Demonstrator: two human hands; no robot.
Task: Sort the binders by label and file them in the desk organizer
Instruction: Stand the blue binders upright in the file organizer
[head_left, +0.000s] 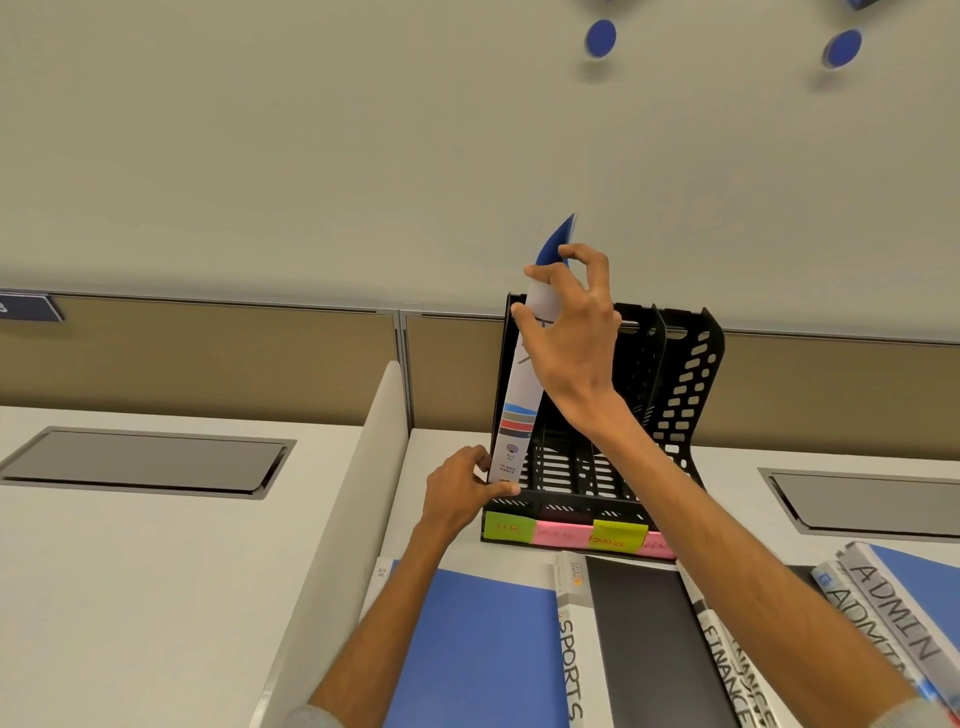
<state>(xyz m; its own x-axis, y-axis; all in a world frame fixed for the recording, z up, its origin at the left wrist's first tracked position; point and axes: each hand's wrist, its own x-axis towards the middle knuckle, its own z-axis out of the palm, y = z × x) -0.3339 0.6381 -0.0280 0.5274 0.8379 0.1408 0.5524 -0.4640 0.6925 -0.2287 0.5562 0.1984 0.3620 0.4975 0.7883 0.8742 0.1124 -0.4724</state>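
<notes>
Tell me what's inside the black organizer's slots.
One binder, tilted in the organizer's leftmost slot, held by the right hand and left hand. Other slots show only bare mesh; the right forearm covers part of them.

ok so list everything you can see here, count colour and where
desk organizer: one, black, back of the desk
sticky labels: four, green, pink, yellow-green, pink, along the organizer's front
upright binder: one, white spine, blue cover, in the leftmost slot above the HR label
blue binder: one, flat, front left
SPORTS binder: one, white spine, black cover, flat before the organizer
FINANCE binders: at least two, white spines, front right
ADMIN binders: two, pale spines, far right
hatches: two, grey, in the desktops left and right
discs: at least two, blue, on the wall
left hand: grips the upright binder's lower end
right hand: grips its upper spine
</notes>
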